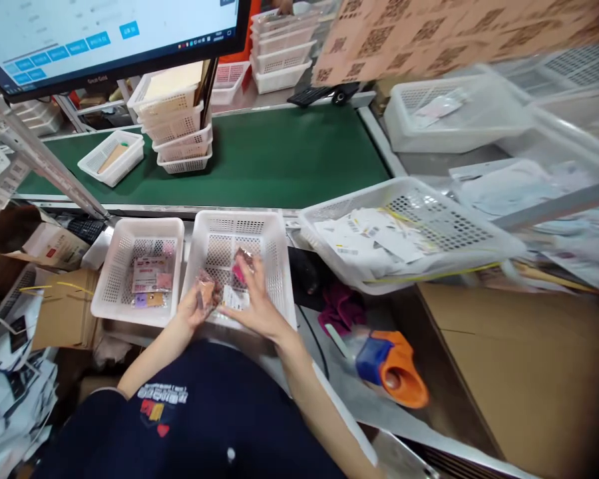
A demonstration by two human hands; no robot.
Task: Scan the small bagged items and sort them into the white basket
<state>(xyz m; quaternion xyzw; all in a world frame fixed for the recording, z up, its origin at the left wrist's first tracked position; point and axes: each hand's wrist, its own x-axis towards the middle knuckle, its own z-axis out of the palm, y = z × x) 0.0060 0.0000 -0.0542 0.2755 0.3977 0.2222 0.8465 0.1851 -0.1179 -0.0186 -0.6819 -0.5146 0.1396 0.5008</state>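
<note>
My left hand (194, 307) grips a small clear packet (207, 289) with a brownish item inside, at the near left corner of a white perforated basket (274, 229). Over the same basket, my right hand (257, 299) rests with its fingers on a pink packet (241, 263) and a white labelled packet (235, 297); whether it grips them is unclear. A second white basket (114, 266) stands to the left and holds several small packets (150, 279).
Beyond the baskets runs a green conveyor belt (279, 159) with a stack of white baskets (180, 126) and one single basket (110, 157). A tilted basket of papers (404, 233) sits right. An orange and blue tape dispenser (392, 366) lies beside a cardboard box (529, 372). A monitor (104, 33) hangs above.
</note>
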